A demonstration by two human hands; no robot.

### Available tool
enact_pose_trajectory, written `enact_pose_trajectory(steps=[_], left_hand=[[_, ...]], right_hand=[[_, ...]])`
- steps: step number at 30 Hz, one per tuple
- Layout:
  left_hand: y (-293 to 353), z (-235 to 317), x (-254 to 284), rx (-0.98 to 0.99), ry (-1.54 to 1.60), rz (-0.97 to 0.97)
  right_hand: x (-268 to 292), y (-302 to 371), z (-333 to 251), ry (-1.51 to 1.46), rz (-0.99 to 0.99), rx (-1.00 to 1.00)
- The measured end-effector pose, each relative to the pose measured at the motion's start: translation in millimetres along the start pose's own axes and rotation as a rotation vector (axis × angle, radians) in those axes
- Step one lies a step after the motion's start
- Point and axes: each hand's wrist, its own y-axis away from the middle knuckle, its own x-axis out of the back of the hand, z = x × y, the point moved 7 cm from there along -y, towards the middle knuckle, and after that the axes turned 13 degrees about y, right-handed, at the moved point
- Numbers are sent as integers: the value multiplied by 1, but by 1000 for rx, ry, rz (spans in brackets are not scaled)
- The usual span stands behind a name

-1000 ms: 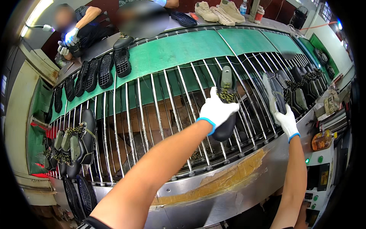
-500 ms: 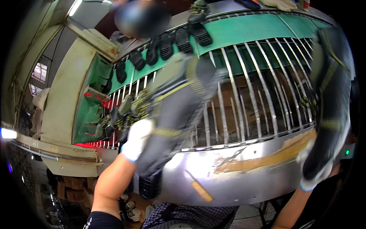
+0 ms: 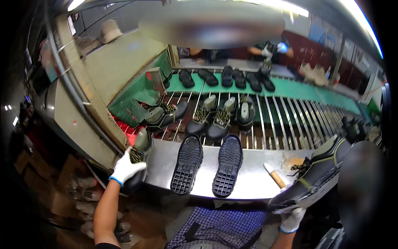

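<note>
Shoe, right side: I am seeing a black work shoe with yellow stitching (image 3: 317, 172), tilting off the ledge's right end, its toe pointing down and leftward, its pale underside edge showing.
Right hand: the white-gloved right hand (image 3: 292, 218) is gripping that shoe at the toe from below; I am finding the fingers mostly hidden, so I cannot tell how far each is curling.
Shoe, left side: a green-and-black laced shoe (image 3: 143, 140) is hanging toe-down beside the ledge's left end.
Left hand: the white-gloved left hand (image 3: 127, 167) is closing its fingers round that shoe's laced middle.
Outsoles, pair: a left outsole (image 3: 186, 164) and a right outsole (image 3: 227, 166), black, are lying tread-up side by side on the metal ledge (image 3: 258, 182), their upper ends just before the rack.
Knife: one wooden-handled knife (image 3: 275, 177) is resting on the ledge, between the right outsole and the right-side shoe.
Rack: metal bars (image 3: 271, 124) are carrying three dark shoes (image 3: 219, 129) behind the outsoles, and more shoes (image 3: 165, 118) at the left.
Far strip: a green sheet (image 3: 304, 93) is running along the back, a row of black soles (image 3: 227, 76) lying on it.
Background: a co-worker's gloved hands (image 3: 267, 52) are showing beyond; beige shoes (image 3: 314, 74) are standing to their right.
</note>
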Motion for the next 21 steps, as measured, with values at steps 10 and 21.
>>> enact_pose_trajectory(steps=[10, 21], left_hand=[[115, 86, -25, -691, 501, -3], [253, 129, -229, 690, 1687, -911]], right_hand=[[-54, 66, 3, 670, -274, 289], [-46, 95, 101, 172, -515, -356]])
